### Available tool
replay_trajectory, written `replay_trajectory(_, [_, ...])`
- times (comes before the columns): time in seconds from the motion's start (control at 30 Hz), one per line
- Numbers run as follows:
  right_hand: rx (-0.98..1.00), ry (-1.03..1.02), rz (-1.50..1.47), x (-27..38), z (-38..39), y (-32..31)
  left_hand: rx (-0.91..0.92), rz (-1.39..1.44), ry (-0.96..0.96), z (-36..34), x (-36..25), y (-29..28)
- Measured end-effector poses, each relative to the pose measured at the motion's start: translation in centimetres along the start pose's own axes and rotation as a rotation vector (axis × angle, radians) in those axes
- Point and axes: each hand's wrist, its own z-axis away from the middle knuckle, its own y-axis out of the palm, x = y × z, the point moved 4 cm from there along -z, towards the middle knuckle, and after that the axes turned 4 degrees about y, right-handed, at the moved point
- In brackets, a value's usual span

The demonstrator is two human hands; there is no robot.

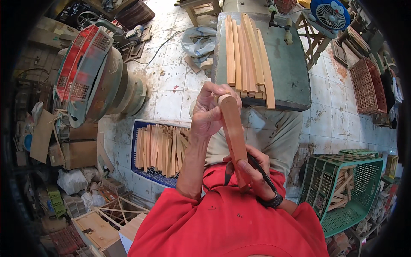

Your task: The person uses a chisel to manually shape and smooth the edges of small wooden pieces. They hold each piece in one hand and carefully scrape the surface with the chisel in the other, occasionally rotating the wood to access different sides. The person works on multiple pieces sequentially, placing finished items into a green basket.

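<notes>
A reddish-brown wooden strip [233,128] with a rounded far end is held up in front of my red shirt. My left hand [209,109] pinches it near that far end, fingertips curled over the edge. Lower down, my right hand [259,175] grips the near end, with the thumb lying along the wood. A slim black pen-like thing [262,172] also rests in the right hand. Just beyond my left hand, several long pale wooden strips [246,53] lie side by side on a dark green worktable [289,73].
At left, a blue crate [136,165] holds many short wood strips, below a large machine with a red mesh guard [79,64]. On the right stand a green crate [314,171] with wood pieces and a brown crate [364,85]. A blue fan [329,15] sits at the far right.
</notes>
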Motion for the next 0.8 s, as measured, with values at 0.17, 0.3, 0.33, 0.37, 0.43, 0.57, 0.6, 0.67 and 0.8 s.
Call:
replay_trajectory(0.17, [-0.002,-0.005,-0.028,-0.3,0.1,-0.1,-0.005,-0.02,-0.015,-0.1,0.2,-0.1])
replay_trajectory(0.3, [-0.001,-0.012,-0.003,-0.1,0.1,0.0,0.124,0.041,-0.035,-0.1,0.3,-0.9])
replay_trajectory(0.33, [-0.006,-0.011,-0.011,-0.2,0.1,0.0,0.119,0.051,-0.042,-0.1,0.3,-0.9])
replay_trajectory(0.37, [-0.011,-0.01,-0.019,-0.3,0.1,-0.1,0.103,0.073,-0.047,0.0,0.4,-0.9])
replay_trajectory(0.43, [-0.015,-0.012,-0.026,-0.4,0.0,-0.1,0.066,0.132,-0.058,0.0,0.6,-0.8])
replay_trajectory(0.57, [-0.017,-0.016,-0.017,-0.6,-0.2,-0.1,-0.061,0.178,-0.099,0.2,0.9,-0.7])
replay_trajectory(0.6, [-0.018,-0.018,-0.01,-0.5,-0.2,-0.1,-0.059,0.174,-0.1,0.0,0.7,-0.4])
replay_trajectory(0.67, [-0.015,-0.018,0.004,-0.1,-0.1,0.1,-0.054,0.167,-0.102,-0.3,0.4,0.3])
replay_trajectory(0.8, [-0.02,-0.016,0.034,0.0,0.1,0.1,-0.06,0.131,-0.064,-0.3,0.4,0.2])
